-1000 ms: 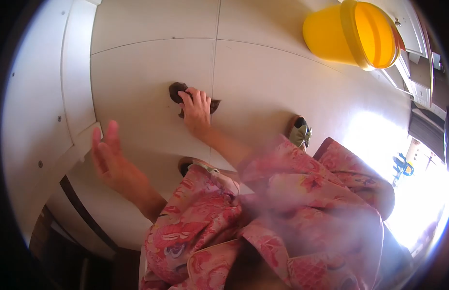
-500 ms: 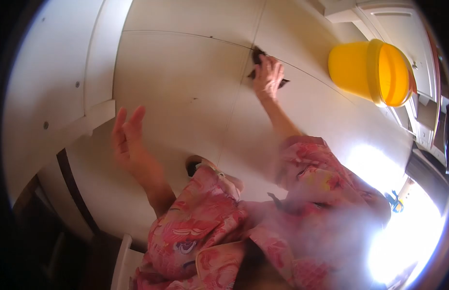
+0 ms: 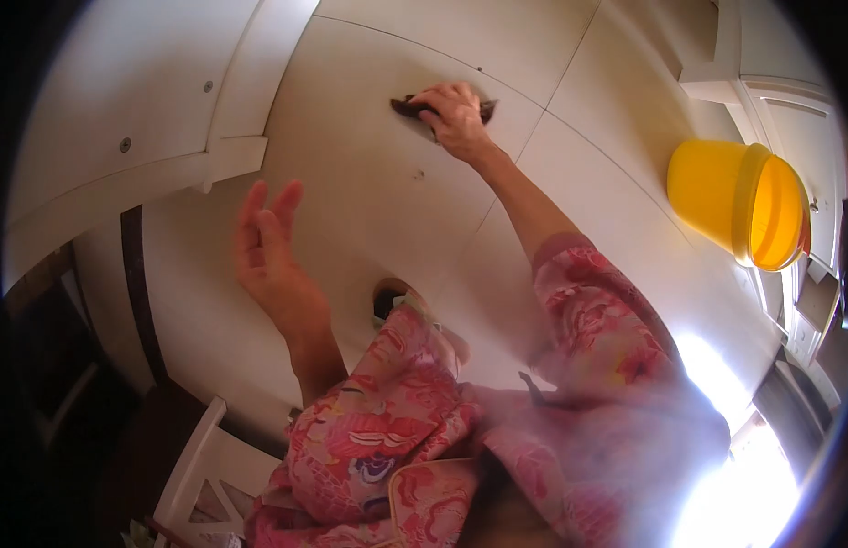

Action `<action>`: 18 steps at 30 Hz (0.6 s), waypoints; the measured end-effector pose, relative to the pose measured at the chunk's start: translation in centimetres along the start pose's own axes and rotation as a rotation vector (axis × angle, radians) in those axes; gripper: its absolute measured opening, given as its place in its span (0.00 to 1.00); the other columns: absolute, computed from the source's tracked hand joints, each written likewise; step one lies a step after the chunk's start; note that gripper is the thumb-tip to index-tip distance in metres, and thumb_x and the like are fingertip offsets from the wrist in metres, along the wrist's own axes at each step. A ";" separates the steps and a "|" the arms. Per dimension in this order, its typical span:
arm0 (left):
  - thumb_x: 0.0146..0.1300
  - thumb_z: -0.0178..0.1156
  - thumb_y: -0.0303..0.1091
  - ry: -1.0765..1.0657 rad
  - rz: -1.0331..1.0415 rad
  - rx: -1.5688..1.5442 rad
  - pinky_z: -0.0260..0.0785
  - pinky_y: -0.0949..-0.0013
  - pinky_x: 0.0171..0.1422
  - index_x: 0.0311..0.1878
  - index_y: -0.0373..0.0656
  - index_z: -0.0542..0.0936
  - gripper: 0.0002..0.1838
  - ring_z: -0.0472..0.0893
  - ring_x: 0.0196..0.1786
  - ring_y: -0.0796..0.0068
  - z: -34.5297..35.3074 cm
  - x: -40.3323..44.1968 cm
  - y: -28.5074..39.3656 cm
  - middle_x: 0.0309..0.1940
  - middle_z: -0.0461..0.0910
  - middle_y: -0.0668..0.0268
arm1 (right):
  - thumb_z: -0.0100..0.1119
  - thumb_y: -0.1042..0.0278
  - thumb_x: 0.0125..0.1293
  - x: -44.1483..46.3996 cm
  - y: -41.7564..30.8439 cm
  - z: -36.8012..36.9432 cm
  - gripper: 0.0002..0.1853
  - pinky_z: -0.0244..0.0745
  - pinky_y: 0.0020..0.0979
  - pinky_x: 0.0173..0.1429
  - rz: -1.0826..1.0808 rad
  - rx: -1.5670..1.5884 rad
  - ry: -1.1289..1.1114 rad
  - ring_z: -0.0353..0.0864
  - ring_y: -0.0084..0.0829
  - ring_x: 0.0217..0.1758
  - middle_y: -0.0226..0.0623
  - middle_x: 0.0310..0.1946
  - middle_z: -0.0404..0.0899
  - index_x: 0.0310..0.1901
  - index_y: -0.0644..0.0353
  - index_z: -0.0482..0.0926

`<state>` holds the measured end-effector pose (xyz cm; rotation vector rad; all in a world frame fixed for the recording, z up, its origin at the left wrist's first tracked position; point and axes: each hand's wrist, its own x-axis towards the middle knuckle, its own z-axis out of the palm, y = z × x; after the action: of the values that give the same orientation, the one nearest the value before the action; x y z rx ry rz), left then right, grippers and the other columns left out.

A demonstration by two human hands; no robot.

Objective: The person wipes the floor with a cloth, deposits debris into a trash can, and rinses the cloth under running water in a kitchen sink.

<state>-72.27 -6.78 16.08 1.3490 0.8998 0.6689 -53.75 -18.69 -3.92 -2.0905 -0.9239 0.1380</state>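
My right hand presses a dark cloth flat against the pale tiled floor. The cloth's ends stick out on both sides of my fingers, and its middle is hidden under the palm. My left hand hangs in the air to the left, holding nothing, its fingers loosely bent and apart. Between it and the cloth, a small dark speck lies on the tile.
A yellow bucket stands at the right beside white cabinets. White furniture with screw heads rises at the left. A white chair is at lower left. Bright light glares at lower right. My foot shows below the left hand.
My right hand has slid the cloth leftward over the floor, off the tile seams onto the left tile. My left hand stays raised. The whole view has shifted somewhat.
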 end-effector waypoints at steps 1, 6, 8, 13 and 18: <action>0.71 0.46 0.35 0.011 -0.009 -0.007 0.58 0.65 0.67 0.58 0.32 0.69 0.18 0.76 0.55 0.66 -0.1 0.0 0.0 0.46 0.78 0.50 | 0.61 0.74 0.53 0.7 -0.1 0.7 0.12 0.62 0.39 0.53 -0.076 0.024 -0.063 0.68 0.37 0.52 0.28 0.42 0.76 0.40 0.49 0.79; 0.71 0.46 0.34 0.033 0.011 -0.018 0.59 0.65 0.67 0.57 0.32 0.69 0.18 0.76 0.55 0.65 -0.4 0.6 0.6 0.46 0.78 0.50 | 0.61 0.70 0.53 -3.9 -2.6 2.6 0.09 0.61 0.39 0.53 -0.376 0.077 -0.530 0.69 0.37 0.50 0.27 0.42 0.76 0.38 0.48 0.79; 0.71 0.47 0.34 0.036 0.028 -0.030 0.59 0.65 0.68 0.57 0.32 0.69 0.18 0.76 0.55 0.65 -0.6 0.5 0.3 0.46 0.78 0.51 | 0.61 0.68 0.53 -5.6 -2.7 1.5 0.09 0.63 0.37 0.53 -0.444 0.089 -0.538 0.71 0.37 0.48 0.26 0.40 0.76 0.38 0.47 0.79; 0.69 0.51 0.35 -0.017 0.002 0.161 0.65 0.66 0.61 0.57 0.37 0.72 0.17 0.77 0.53 0.71 -0.1 -0.2 -3.1 0.45 0.80 0.56 | 0.60 0.71 0.56 -4.6 -0.6 -3.2 0.09 0.58 0.41 0.56 -0.172 0.219 -0.475 0.67 0.35 0.54 0.25 0.44 0.76 0.40 0.50 0.79; 0.65 0.55 0.35 -0.197 0.151 0.618 0.68 0.64 0.56 0.58 0.39 0.72 0.20 0.78 0.51 0.68 0.6 0.9 -11.0 0.47 0.79 0.58 | 0.61 0.73 0.55 -3.8 0.3 -3.2 0.18 0.59 0.40 0.58 -0.116 0.034 -0.382 0.67 0.38 0.54 0.28 0.48 0.76 0.49 0.50 0.77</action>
<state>-72.30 -7.78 5.10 2.0116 0.8844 0.3662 -55.05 -23.34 -2.83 -2.0077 -1.2563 0.5018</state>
